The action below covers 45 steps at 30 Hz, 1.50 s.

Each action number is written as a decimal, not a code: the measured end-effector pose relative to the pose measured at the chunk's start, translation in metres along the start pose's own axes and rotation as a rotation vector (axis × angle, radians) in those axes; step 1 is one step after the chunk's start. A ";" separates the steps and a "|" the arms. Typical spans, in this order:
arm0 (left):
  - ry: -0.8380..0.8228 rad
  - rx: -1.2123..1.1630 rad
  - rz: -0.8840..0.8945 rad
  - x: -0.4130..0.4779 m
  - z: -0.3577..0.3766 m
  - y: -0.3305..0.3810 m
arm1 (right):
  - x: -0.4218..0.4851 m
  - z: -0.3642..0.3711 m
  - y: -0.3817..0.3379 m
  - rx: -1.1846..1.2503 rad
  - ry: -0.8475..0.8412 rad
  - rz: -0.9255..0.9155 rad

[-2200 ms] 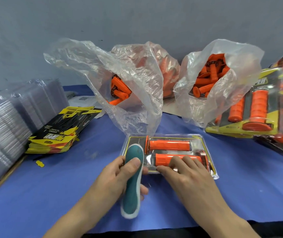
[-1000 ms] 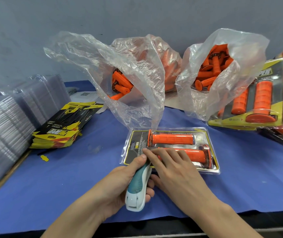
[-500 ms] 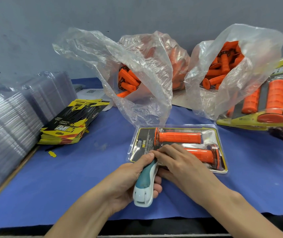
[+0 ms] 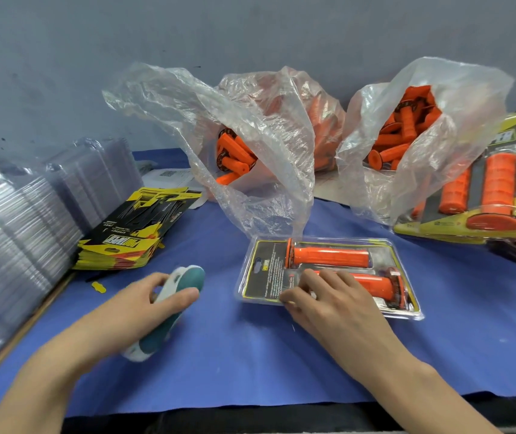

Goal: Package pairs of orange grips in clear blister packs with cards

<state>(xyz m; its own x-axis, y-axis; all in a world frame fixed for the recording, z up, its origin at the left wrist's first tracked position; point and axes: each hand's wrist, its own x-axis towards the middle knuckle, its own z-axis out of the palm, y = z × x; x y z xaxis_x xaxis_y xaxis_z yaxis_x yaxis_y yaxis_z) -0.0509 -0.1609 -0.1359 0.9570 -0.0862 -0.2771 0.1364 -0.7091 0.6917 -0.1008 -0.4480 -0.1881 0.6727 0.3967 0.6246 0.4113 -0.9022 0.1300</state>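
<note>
Left hand (image 4: 131, 311): closed around a teal-and-white stapler (image 4: 191, 277), now swung out to the left and well apart from the pack. Half a second earlier its nose sat at the pack's near-left edge.
Right hand (image 4: 332, 302): unclenched and gripping nothing, its fingertips pressing down on that same near-left edge, as before.
Blister pack (image 4: 385, 245): lies flat at the centre of the blue surface (image 4: 250, 355), closed over a black-and-yellow card (image 4: 269, 274) and two orange grips (image 4: 328, 256) set side by side, flanges at opposite ends.
What it means: the staple at this edge appears done, so the pack is probably near ready for the finished pile. No staple can be made out from this view.
Mid-left: a stack of printed cards (image 4: 131, 233), with nested empty blisters (image 4: 15, 239) just beyond it.
Far: two clear bags of loose grips (image 4: 234, 161) stand against the wall, and finished packs (image 4: 485, 198) are piled at right.
</note>
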 end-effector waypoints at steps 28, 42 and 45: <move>0.140 -0.589 0.435 0.010 0.083 0.061 | 0.041 -0.019 0.032 1.461 0.226 1.130; 0.129 -0.476 0.617 -0.024 0.115 0.128 | 0.000 -0.072 0.060 1.398 0.419 1.197; 0.079 -0.494 0.668 -0.031 0.128 0.173 | -0.010 -0.104 0.094 1.378 0.455 1.201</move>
<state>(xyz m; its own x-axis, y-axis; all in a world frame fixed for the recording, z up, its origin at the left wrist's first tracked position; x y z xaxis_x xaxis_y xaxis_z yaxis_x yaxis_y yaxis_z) -0.0893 -0.3704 -0.0931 0.8892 -0.3169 0.3300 -0.3870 -0.1363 0.9119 -0.1326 -0.5541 -0.1024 0.8421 -0.5358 0.0614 0.2043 0.2116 -0.9558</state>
